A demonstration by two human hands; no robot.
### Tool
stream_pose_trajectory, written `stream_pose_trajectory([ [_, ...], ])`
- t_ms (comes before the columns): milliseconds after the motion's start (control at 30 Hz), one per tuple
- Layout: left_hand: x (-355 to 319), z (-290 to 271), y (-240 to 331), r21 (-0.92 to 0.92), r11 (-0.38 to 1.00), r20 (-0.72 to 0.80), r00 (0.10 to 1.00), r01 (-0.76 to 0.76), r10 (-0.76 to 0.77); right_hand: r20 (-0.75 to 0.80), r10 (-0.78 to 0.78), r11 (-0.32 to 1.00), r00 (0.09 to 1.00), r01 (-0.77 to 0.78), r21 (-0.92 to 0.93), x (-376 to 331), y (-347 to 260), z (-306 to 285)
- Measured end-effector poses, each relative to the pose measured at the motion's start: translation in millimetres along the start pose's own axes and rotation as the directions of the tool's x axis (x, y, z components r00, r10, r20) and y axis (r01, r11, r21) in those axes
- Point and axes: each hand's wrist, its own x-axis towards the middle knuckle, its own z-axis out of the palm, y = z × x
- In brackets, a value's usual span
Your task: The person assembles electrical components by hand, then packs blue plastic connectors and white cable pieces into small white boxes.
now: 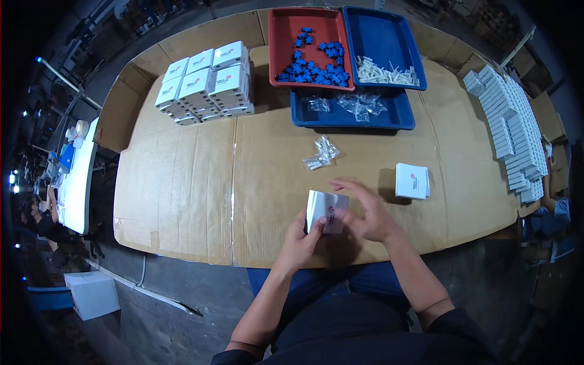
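My left hand grips a small white box with a small red mark on its face, near the front edge of the table. Its thumb lies across the box's front. Beside the box's right side is my right hand, its fingers stretched apart; whether its thumb touches the box is hard to make out. To the right lies a short stack of white square cards or booklets with the same red mark. Beyond the box rests a clear plastic bag with white pieces inside.
A red tray holds blue plastic pieces. One blue tray contains white plugs, and a lower blue tray has clear bags. Stacked white boxes stand at back left; rows of white boxes line the right. Cardboard covers the table.
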Motion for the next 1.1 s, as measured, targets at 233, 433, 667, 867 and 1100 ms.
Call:
stream_pose_trajectory([
  [233, -10.8, 10.0, 14.0, 0.146, 0.987, -0.007, 0.998, -0.063, 0.065, -0.226, -0.148, 0.979, 0.963, 0.11, -0.172, 30.3, 18.2, 35.0],
  [433, 3.1, -23.6, 31.2, 0.276, 0.956, -0.065, 0.991, -0.096, 0.118, -0.275, 0.049, 0.998, 0.96, -0.056, -0.017, 54.1, 17.2, 62.4],
  [667, 51.7, -100.3, 66.2, 0.12, 0.931, -0.389, 0.847, -0.343, 0.362, 0.316, 0.26, 0.868, 0.913, -0.364, 0.338, 136.4, 11.2, 54.2],
  [867, 57.8, -130.0, 14.5, 0.192, 0.936, -0.541, 0.764, -0.297, 0.353, -0.142, 0.247, 0.796, 0.958, -0.117, 0.594, 261.5, 10.7, 77.7],
  [1100, 55.7, -108.8, 24.5, 0.511, 0.838, -0.437, 0.781, -0.193, 0.447, -0.242, 0.23, 0.889, 0.943, -0.101, 0.448, 343.8, 29.6, 103.5],
])
